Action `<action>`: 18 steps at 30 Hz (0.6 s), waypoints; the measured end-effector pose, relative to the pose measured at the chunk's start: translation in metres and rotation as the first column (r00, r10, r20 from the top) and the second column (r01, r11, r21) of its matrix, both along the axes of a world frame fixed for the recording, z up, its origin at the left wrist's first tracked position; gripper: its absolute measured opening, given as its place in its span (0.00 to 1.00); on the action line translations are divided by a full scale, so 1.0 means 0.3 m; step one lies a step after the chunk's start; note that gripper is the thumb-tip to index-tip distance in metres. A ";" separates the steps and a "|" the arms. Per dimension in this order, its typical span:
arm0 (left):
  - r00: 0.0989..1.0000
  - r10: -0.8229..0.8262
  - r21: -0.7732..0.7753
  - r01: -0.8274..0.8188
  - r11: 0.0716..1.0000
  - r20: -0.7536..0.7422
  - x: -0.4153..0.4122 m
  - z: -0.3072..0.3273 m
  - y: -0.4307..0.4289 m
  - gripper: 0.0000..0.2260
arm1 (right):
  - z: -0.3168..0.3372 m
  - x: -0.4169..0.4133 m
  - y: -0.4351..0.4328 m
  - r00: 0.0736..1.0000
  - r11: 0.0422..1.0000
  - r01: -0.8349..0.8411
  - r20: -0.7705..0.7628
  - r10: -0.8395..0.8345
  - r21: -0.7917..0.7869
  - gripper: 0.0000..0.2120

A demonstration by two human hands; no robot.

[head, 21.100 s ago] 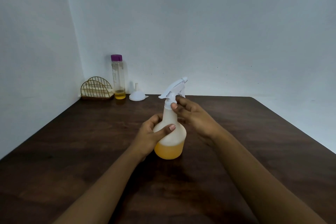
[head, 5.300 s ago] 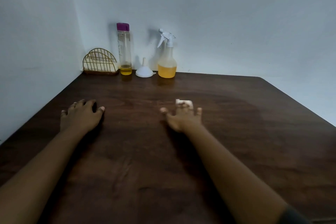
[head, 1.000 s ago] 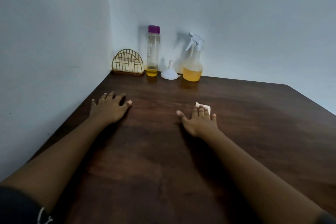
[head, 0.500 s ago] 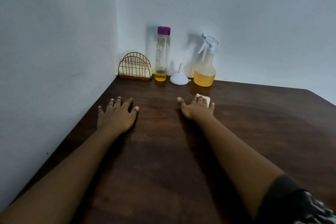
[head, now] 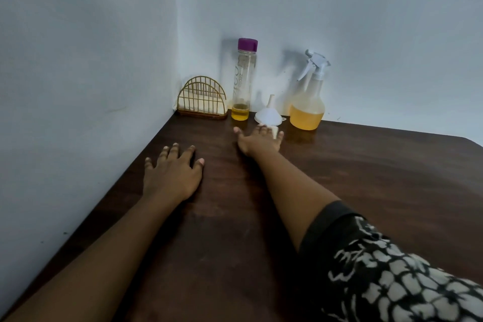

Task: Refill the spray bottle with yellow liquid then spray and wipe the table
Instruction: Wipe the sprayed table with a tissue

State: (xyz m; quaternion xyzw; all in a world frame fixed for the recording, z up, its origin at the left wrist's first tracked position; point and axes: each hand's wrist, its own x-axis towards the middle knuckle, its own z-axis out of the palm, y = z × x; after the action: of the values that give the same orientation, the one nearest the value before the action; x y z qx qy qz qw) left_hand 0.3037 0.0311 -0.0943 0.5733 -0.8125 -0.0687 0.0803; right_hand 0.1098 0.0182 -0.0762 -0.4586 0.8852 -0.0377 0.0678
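- Your right hand (head: 260,140) lies flat on the dark wooden desk (head: 366,191), fingers spread, its grip pressing a small white cloth (head: 274,130) down rather than clenching it.
- That cloth sits just in front of the white plastic funnel (head: 269,114); you cannot tell whether they touch.
- Your left hand (head: 172,174) rests palm-down and released, nearer to you than the funnel and to its left.
- The translucent spray bottle with yellow liquid (head: 309,102) stands upright right of the funnel, at the wall.
- The clear tall bottle with a purple cap (head: 242,81) stands left of the funnel, a little yellow liquid at its bottom.
- The gold wire holder (head: 201,98) sits further left, in the corner.
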 end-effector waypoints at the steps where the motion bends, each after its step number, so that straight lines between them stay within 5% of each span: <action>1: 1.000 0.003 -0.002 -0.003 1.000 0.001 0.000 0.000 0.000 0.25 | -0.003 0.043 -0.029 0.998 0.998 -0.058 0.002 0.058 -0.017 0.40; 6: 1.000 0.004 -0.008 -0.004 1.000 0.005 0.004 0.002 0.003 0.25 | -0.004 0.191 -0.072 0.942 0.943 -0.332 0.050 0.333 -0.019 0.39; 13: 1.000 0.003 -0.003 -0.003 1.000 -0.019 0.002 0.019 0.034 0.24 | 0.005 -0.008 0.212 0.997 0.999 -0.037 0.062 0.037 -0.001 0.40; 18: 0.999 0.002 -0.012 -0.002 1.000 -0.048 0.024 0.026 0.079 0.22 | -0.011 0.270 0.330 0.928 0.929 -0.370 0.047 0.371 -0.022 0.38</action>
State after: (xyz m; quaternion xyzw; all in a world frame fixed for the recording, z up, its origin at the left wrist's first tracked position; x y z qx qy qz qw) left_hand 0.3110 0.0547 -0.0864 0.5719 -0.8101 -0.0775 0.1030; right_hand 0.1907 0.1171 -0.0796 -0.6166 0.7806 -0.0413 0.0931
